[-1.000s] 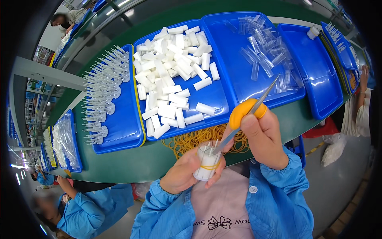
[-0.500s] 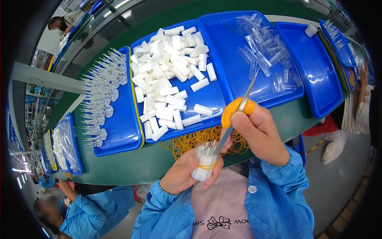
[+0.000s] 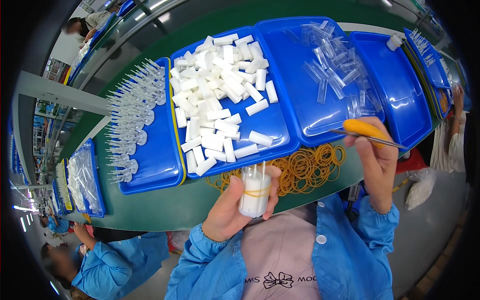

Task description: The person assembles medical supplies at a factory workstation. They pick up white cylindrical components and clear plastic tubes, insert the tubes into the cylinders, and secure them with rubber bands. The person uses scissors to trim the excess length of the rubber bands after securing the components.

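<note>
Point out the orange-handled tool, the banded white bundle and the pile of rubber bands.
Orange-handled tool point(image 3: 364, 128): head view, on the orange grip in the right hand.
Banded white bundle point(image 3: 255, 192): head view, on its white body, just above the band, in the left hand.
Pile of rubber bands point(image 3: 305, 167): head view, on the loops on the green bench.

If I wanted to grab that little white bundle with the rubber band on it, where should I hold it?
Probably around its middle, as the left hand does now. The white bundle stands upright, with thin stems poking out of its top and a yellow rubber band around its waist. Come from the side, fingers wrapped round the smooth body, clear of the stems.
</note>
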`<control>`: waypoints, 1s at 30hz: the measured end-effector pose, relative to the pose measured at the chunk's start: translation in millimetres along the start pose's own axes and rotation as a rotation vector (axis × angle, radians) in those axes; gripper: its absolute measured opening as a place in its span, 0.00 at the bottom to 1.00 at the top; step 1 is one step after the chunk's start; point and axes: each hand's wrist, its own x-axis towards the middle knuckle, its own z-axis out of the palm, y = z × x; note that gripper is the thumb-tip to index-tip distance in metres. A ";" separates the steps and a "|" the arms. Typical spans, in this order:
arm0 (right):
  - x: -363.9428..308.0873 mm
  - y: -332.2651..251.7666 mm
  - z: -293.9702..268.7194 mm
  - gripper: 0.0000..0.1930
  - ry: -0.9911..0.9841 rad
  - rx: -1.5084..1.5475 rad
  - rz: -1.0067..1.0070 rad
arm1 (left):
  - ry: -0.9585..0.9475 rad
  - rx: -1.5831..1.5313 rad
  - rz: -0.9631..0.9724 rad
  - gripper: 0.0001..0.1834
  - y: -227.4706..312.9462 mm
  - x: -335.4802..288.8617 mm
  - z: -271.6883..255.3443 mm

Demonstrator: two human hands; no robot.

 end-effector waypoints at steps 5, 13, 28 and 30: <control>-14.6 38.3 -51.2 0.11 0.006 -0.967 -0.085 | 0.082 -0.070 -0.034 0.34 2.3 -0.1 2.4; -18.6 44.0 -38.0 0.19 0.108 -0.801 -0.116 | 0.100 -0.097 -0.098 0.36 -0.8 0.7 7.8; -19.1 -32.8 41.5 0.34 -0.581 -0.482 -0.347 | 0.101 -0.019 -0.142 0.39 -16.9 3.8 16.8; -21.0 -32.3 43.2 0.34 -0.557 -0.500 -0.362 | 0.061 0.012 -0.080 0.39 -16.1 2.8 17.9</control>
